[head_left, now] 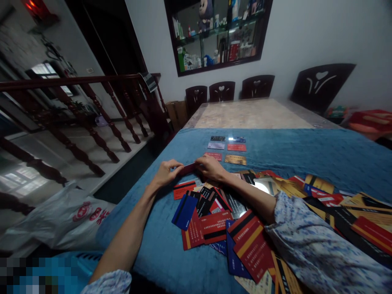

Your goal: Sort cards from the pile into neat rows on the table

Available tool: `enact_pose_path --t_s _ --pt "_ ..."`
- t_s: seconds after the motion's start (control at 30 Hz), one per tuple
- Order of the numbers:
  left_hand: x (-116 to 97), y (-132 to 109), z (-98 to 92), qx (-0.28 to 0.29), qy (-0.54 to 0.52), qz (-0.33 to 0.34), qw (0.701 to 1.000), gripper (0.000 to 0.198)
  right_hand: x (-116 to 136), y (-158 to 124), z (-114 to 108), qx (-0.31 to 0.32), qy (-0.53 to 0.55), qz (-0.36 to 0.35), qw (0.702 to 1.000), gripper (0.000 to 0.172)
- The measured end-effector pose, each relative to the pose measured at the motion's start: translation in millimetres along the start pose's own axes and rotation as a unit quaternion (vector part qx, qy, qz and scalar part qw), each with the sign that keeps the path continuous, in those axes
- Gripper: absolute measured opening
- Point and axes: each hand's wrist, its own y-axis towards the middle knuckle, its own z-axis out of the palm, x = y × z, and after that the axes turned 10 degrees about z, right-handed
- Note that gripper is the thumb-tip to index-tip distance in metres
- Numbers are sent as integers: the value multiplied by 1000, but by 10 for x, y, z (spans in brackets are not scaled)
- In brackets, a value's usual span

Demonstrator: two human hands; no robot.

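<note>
A dark red card (pixel 188 168) is held between my two hands, tilted up on edge above the blue cloth. My left hand (pixel 167 172) pinches its left end between thumb and fingers. At its right end, my right hand (pixel 210 166) grips it, with part of the card hidden behind the fingers. Just beyond lie cards in two columns, among them a gold card (pixel 235 159), a red card (pixel 237 147) and a pale purple card (pixel 216 145). Below my hands spreads a loose pile of cards, with a blue card (pixel 185 211) at its left side.
The blue cloth (pixel 275 147) covers the near part of a stone-topped table (pixel 251 114). More overlapping cards (pixel 364 212) lie at the right, under and beyond my right arm. Dark chairs (pixel 258 87) line the far wall. A plastic bag (pixel 82 216) and wooden railing (pixel 101 110) are at left.
</note>
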Motion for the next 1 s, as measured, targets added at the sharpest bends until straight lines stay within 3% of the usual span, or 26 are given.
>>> enact_pose_path --t_s 0.2,0.4,0.57,1.0 --pt "4 -3 30 -18 9 22 1000 24 15 6 -5 -24 -14 -12 1000 21" --pt "1 7 97 -55 11 46 997 23 23 21 -11 -120 -13 -58 991 23" --pt "-52 30 155 -70 -2 34 997 20 43 21 -85 -154 -32 -75 985 28" --pt "-50 79 288 -125 -19 16 992 14 62 13 -112 -151 -57 -93 982 26"
